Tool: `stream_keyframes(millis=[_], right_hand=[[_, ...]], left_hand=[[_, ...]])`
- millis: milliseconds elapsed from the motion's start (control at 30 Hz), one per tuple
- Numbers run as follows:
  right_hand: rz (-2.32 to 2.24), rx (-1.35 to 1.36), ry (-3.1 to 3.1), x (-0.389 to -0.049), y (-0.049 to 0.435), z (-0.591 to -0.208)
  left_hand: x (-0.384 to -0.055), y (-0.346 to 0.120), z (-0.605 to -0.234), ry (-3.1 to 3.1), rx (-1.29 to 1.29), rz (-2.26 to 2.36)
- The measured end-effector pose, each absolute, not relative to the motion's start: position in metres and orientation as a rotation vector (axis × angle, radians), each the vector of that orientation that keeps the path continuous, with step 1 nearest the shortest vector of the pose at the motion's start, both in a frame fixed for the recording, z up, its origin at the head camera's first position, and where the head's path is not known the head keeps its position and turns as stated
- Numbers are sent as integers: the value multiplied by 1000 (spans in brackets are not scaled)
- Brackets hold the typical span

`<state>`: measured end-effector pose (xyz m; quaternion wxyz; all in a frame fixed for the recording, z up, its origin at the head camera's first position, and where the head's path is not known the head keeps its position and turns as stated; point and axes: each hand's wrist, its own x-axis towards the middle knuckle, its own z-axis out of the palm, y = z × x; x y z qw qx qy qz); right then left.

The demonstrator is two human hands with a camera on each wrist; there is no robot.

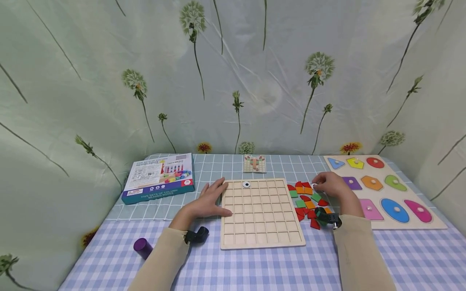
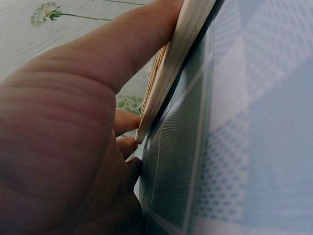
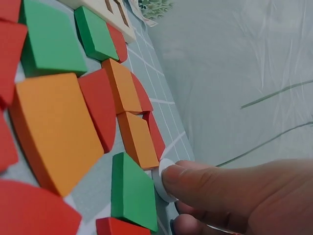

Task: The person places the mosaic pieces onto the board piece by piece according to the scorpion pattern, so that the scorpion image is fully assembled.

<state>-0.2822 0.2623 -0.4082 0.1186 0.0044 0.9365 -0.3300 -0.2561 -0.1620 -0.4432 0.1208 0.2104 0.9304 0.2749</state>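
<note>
Left hand (image 1: 208,203) is laid against the left edge of the wooden grid board (image 1: 262,216), thumb spread wide from fingers. White disc (image 3: 164,190) is pinched by right hand (image 1: 332,186), beside green block (image 3: 133,196) and orange block (image 3: 137,139), right of board.

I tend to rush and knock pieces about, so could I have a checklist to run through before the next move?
1. Piece in grip: ok. The right hand pinches a white round piece.
2. Mark on that piece: cannot tell. The fingers cover much of it.
3. Grid board attended: ok. The left hand rests at its left edge.
4. Room on the board: ok. An eye disc lies in the top row, with bare cells below.
5. Loose coloured pieces sorted: not ok. Red, green and orange lie mixed beside the board.
6. Pattern card uncovered: ok. It is behind the board, unobstructed.
</note>
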Motion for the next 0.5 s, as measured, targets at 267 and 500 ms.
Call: stream_keyframes(millis=[267, 500], right_hand=[[-976, 3, 2760, -282, 261, -409], [-994, -6, 2808, -286, 255, -408]], left_hand=[[-256, -161, -442, 2714, 620, 800], [-256, -163, -442, 2715, 613, 817]])
